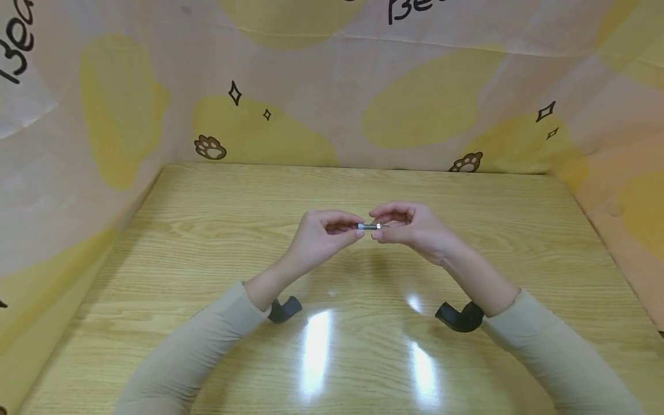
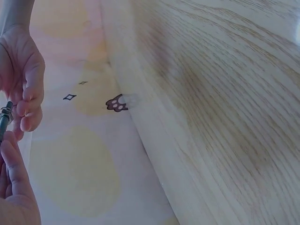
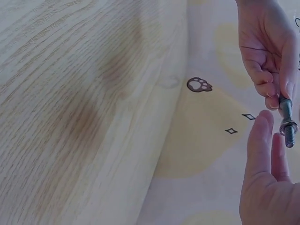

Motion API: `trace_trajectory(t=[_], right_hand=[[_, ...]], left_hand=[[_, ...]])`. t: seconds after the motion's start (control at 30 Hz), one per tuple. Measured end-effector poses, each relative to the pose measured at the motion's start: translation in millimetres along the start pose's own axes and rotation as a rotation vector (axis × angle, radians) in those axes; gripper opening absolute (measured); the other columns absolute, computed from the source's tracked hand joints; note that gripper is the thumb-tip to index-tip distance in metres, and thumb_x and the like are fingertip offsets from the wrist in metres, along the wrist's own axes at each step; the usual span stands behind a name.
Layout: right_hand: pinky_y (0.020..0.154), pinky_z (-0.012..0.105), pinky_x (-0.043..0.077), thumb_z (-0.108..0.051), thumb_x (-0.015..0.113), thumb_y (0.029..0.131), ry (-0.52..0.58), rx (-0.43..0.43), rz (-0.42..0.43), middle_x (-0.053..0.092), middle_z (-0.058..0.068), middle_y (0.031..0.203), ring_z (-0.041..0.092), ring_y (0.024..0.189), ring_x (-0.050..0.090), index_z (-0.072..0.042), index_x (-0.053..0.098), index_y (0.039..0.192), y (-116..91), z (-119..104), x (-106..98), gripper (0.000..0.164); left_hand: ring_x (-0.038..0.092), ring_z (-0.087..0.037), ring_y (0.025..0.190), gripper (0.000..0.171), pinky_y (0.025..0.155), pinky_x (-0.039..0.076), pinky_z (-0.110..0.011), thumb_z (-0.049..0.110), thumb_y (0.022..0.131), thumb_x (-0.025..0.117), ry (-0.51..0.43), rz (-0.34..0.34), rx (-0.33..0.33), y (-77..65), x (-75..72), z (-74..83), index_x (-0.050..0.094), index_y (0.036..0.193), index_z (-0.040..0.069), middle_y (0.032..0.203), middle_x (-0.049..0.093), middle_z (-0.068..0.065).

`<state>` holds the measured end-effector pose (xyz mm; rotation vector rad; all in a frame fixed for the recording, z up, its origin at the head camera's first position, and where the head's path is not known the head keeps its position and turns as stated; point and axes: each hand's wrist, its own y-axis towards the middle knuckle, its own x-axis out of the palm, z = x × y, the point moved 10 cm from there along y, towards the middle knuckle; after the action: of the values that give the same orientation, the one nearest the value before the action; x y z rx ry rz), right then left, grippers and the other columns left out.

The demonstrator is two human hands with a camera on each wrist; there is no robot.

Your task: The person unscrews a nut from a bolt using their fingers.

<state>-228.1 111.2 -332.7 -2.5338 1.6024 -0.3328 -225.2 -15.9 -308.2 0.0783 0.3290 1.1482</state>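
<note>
Above the table, my left hand [image 1: 321, 235] pinches one end of a small metal bolt [image 1: 369, 226] between thumb and fingertips. The bolt lies roughly level, pointing at my right hand [image 1: 417, 227]. Around its far part sits a shiny nut [image 1: 379, 226], with threaded shaft [image 3: 289, 139] sticking out beyond it in the right wrist view. My right hand's thumb and fingers stand spread around the nut, with a gap visible beside it. In the left wrist view the bolt [image 2: 3, 123] is partly cut off at the frame's edge.
The wooden table [image 1: 207, 230] reflects bright light near its front. Patterned cloth walls [image 1: 332, 98] with yellow patches and paw prints rise at the back and both sides. Black curved pieces show under each wrist, one at left [image 1: 285, 310] and one at right [image 1: 459, 318].
</note>
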Motion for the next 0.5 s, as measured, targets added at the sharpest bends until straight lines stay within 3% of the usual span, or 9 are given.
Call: trace_trajectory(t=[0.1, 0.2, 0.37, 0.5], right_hand=[[0.074, 0.029, 0.056, -0.008, 0.059, 0.091, 0.055, 0.018, -0.021, 0.067, 0.007, 0.084, 0.014, 0.073, 0.066, -0.005, 0.064, 0.095, -0.6, 0.5, 2.1, 0.007], [0.067, 0.025, 0.056, -0.010, 0.054, 0.094, 0.117, 0.025, -0.036, 0.068, 0.008, 0.076, 0.013, 0.066, 0.066, -0.006, 0.066, 0.087, -0.5, 1.3, 3.5, 0.015], [0.073, 0.024, 0.055, 0.005, 0.058, 0.087, 0.065, -0.028, -0.026, 0.067, 0.005, 0.081, 0.012, 0.073, 0.066, -0.009, 0.066, 0.085, -0.8, -2.8, 1.7, 0.017], [0.079, 0.027, 0.053, 0.008, 0.061, 0.083, 0.014, -0.042, -0.012, 0.065, 0.005, 0.089, 0.014, 0.080, 0.065, -0.009, 0.064, 0.092, -0.6, -4.2, -0.3, 0.019]], left_hand=[[0.066, -0.016, 0.076, 0.016, 0.071, 0.056, -0.029, 0.004, 0.083, 0.069, 0.002, 0.005, 0.002, 0.4, -0.4, 0.5, 0.069, 0.097, -0.004, 0.089, 0.069, -0.010], [0.066, -0.016, 0.076, 0.016, 0.071, 0.056, -0.029, 0.004, 0.083, 0.069, 0.007, 0.007, 0.005, 0.7, -0.6, 1.7, 0.069, 0.097, -0.004, 0.089, 0.069, -0.010], [0.066, -0.016, 0.076, 0.016, 0.071, 0.056, -0.029, 0.006, 0.083, 0.070, 0.007, 0.002, 0.003, 0.8, -0.3, 2.8, 0.070, 0.096, -0.003, 0.089, 0.070, -0.009], [0.066, -0.016, 0.076, 0.016, 0.070, 0.056, -0.029, 0.004, 0.083, 0.070, 0.002, 0.000, 0.010, 0.8, -0.5, 2.5, 0.069, 0.096, -0.004, 0.089, 0.070, -0.010]])
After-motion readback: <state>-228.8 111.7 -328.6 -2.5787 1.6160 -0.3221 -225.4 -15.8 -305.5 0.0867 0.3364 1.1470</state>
